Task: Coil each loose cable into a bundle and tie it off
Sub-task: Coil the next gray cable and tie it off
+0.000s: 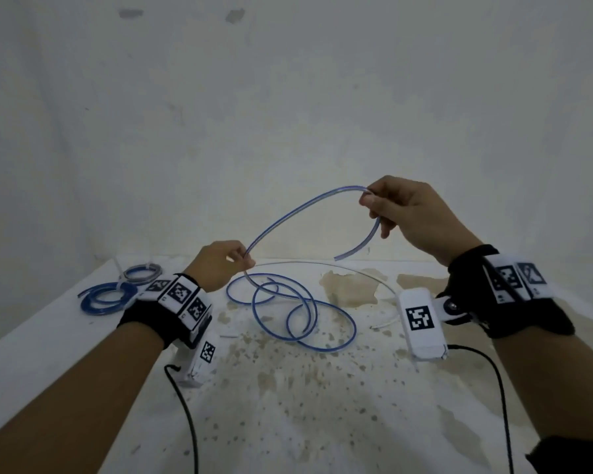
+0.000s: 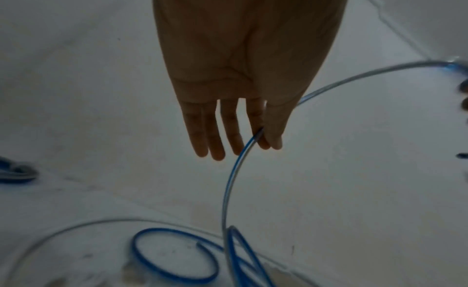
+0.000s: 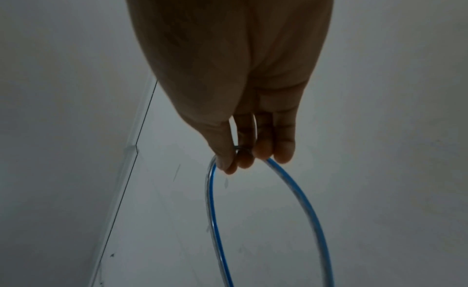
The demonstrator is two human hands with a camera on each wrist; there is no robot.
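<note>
A loose blue cable point(image 1: 298, 309) lies in several sprawling loops on the stained white table point(image 1: 322, 405). One stretch rises off the table in an arc point(image 1: 298, 206) between my hands. My left hand point(image 1: 240, 260) pinches the cable point(image 2: 243, 157) between thumb and forefinger low over the table. My right hand point(image 1: 374, 203) is raised higher and pinches the cable point(image 3: 286, 177) near its free end, which curls down to a cut tip point(image 1: 338, 257). In the right wrist view the cable forms a loop hanging below my fingers point(image 3: 283, 151).
Two tied bundles lie at the table's far left: a blue one point(image 1: 105, 297) and a grey one point(image 1: 142, 271). A thin white cable point(image 1: 356, 271) curves behind the blue loops. The wall stands close behind the table. Black cords point(image 1: 185, 412) trail from the wrist cameras.
</note>
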